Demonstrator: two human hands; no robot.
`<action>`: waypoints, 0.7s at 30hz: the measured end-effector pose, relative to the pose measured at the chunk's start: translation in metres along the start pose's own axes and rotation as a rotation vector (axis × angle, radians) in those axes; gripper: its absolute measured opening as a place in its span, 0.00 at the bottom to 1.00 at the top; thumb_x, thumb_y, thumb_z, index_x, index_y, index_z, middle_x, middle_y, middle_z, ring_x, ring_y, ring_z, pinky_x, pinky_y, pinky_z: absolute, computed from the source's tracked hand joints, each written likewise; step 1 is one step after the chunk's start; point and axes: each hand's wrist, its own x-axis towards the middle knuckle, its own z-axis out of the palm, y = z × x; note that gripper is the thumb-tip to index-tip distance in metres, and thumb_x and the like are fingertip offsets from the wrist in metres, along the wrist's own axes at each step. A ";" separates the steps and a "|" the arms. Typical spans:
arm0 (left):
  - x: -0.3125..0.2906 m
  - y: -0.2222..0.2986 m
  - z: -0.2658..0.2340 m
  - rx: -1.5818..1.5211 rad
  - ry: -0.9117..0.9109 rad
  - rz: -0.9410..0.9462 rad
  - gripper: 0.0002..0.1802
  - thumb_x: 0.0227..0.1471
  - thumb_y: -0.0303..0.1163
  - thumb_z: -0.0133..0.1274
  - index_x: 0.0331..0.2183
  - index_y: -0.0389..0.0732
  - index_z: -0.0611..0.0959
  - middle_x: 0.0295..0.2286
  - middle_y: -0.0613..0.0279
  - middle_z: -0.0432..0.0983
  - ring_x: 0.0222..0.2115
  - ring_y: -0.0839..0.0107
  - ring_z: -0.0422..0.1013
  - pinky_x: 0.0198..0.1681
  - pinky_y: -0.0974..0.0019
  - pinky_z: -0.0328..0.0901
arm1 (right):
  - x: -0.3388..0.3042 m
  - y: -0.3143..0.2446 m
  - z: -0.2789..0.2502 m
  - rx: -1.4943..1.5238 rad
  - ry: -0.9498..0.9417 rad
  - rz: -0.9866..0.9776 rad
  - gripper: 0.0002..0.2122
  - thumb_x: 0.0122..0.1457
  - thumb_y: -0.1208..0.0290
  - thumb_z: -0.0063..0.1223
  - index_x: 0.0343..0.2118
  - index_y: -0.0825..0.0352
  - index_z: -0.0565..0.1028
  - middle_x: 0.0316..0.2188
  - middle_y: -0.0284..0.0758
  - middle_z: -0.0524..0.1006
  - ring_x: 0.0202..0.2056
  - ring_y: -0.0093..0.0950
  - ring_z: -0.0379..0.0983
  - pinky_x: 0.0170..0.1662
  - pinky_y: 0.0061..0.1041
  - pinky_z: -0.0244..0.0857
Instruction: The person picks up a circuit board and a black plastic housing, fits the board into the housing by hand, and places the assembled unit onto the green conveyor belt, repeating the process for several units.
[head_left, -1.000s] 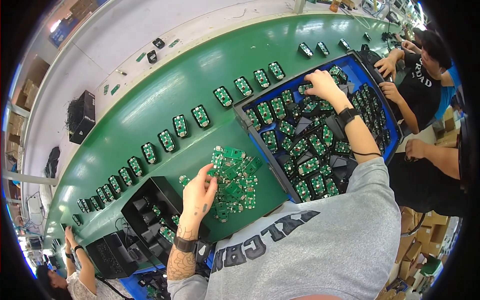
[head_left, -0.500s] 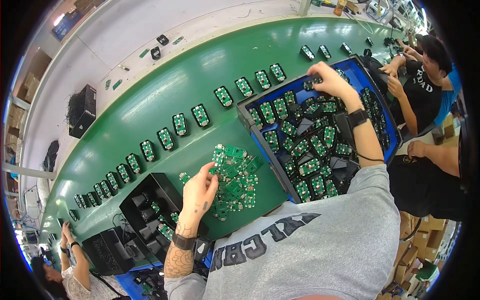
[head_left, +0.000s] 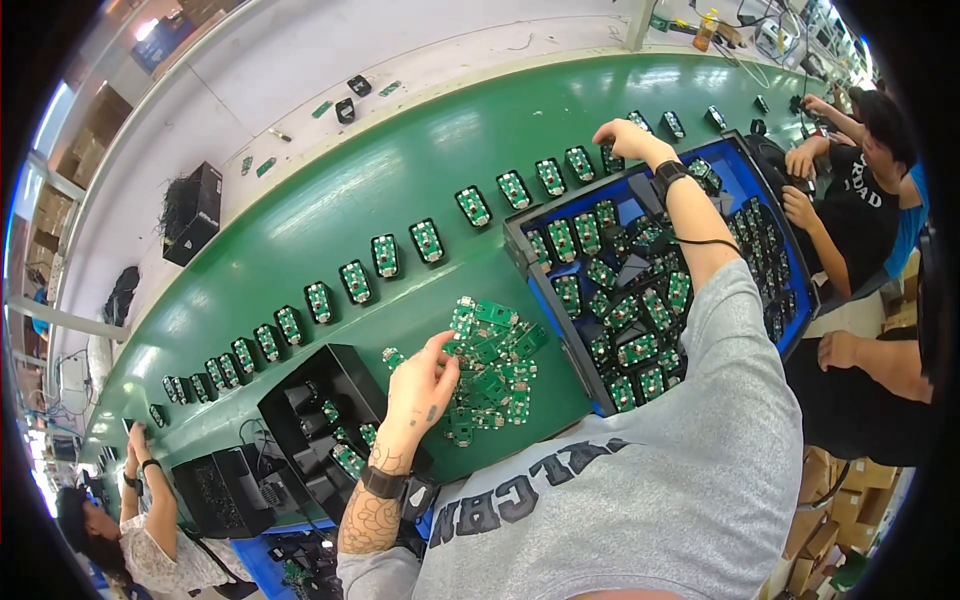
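Observation:
My right hand (head_left: 634, 141) reaches past the far edge of a blue bin (head_left: 625, 208) and is closed on a small black housing (head_left: 611, 158) with a green circuit board in it. The hand partly covers this housing, at the line of similar housings on the green work surface. My left hand (head_left: 416, 392) rests with fingers loosely apart at the left side of a loose pile of green circuit boards (head_left: 497, 345); nothing shows in its grasp. Many more black housings, most with boards fitted, lie heaped in the blue bin.
A curved row of housings (head_left: 385, 256) runs along the green surface (head_left: 300, 230). Left of the pile stands a black box (head_left: 345, 385) with parts inside. Beyond are a ledge with a black carton (head_left: 192, 215). Co-workers sit at far left (head_left: 150, 500) and right (head_left: 850, 190).
My right hand has moved from above the blue bin, over its far edge, to the row on the green surface, carrying the housing. My left hand stays by the pile; the view has shifted slightly.

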 end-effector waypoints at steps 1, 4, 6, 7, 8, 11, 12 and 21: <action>0.000 0.000 0.000 0.002 0.003 -0.003 0.21 0.53 0.28 0.52 0.50 0.41 0.75 0.27 0.60 0.79 0.23 0.68 0.76 0.30 0.67 0.69 | 0.004 0.001 0.001 0.060 -0.016 -0.018 0.26 0.39 0.89 0.55 0.47 0.67 0.76 0.43 0.39 0.80 0.47 0.31 0.75 0.51 0.27 0.69; 0.001 -0.001 0.001 -0.001 -0.022 -0.002 0.21 0.53 0.28 0.52 0.50 0.41 0.74 0.27 0.60 0.79 0.23 0.68 0.76 0.30 0.67 0.68 | 0.011 0.003 0.003 0.133 -0.053 0.042 0.27 0.40 0.89 0.52 0.49 0.66 0.75 0.46 0.39 0.78 0.49 0.33 0.74 0.53 0.27 0.67; 0.001 -0.002 0.001 0.000 -0.010 -0.015 0.21 0.53 0.28 0.52 0.51 0.40 0.74 0.26 0.60 0.79 0.23 0.69 0.76 0.30 0.67 0.68 | 0.010 0.001 0.005 -0.008 0.068 -0.028 0.27 0.41 0.87 0.52 0.49 0.65 0.75 0.47 0.39 0.78 0.50 0.34 0.74 0.53 0.28 0.67; 0.002 -0.001 0.001 -0.005 -0.025 -0.008 0.21 0.53 0.28 0.52 0.51 0.40 0.74 0.26 0.60 0.79 0.23 0.69 0.76 0.30 0.67 0.68 | 0.006 0.005 0.004 -0.149 0.194 -0.101 0.26 0.43 0.85 0.53 0.50 0.64 0.75 0.48 0.39 0.77 0.50 0.35 0.73 0.54 0.28 0.66; 0.001 0.000 0.000 -0.008 -0.012 -0.007 0.21 0.53 0.27 0.51 0.51 0.40 0.74 0.26 0.61 0.78 0.22 0.70 0.75 0.30 0.68 0.68 | 0.002 0.008 0.003 -0.133 0.311 -0.159 0.21 0.47 0.78 0.55 0.48 0.62 0.77 0.47 0.39 0.78 0.49 0.36 0.74 0.53 0.29 0.66; 0.001 0.001 -0.002 -0.026 -0.008 -0.017 0.21 0.53 0.27 0.51 0.51 0.39 0.74 0.25 0.61 0.77 0.21 0.71 0.75 0.29 0.69 0.67 | -0.026 0.006 -0.018 -0.038 0.701 -0.129 0.16 0.50 0.72 0.54 0.44 0.62 0.79 0.40 0.38 0.81 0.43 0.34 0.77 0.47 0.28 0.69; 0.002 0.003 -0.002 -0.014 -0.024 -0.040 0.21 0.53 0.29 0.52 0.51 0.42 0.74 0.26 0.61 0.79 0.24 0.68 0.76 0.30 0.66 0.69 | -0.042 0.008 -0.030 0.000 0.767 -0.023 0.13 0.52 0.69 0.53 0.40 0.63 0.80 0.32 0.37 0.82 0.36 0.32 0.80 0.41 0.26 0.71; 0.004 0.002 -0.001 0.010 -0.028 -0.061 0.19 0.54 0.31 0.52 0.49 0.44 0.75 0.26 0.61 0.79 0.25 0.64 0.77 0.31 0.62 0.69 | -0.146 0.073 -0.037 -0.167 0.296 0.420 0.20 0.45 0.64 0.65 0.41 0.68 0.79 0.30 0.41 0.80 0.32 0.31 0.77 0.36 0.29 0.70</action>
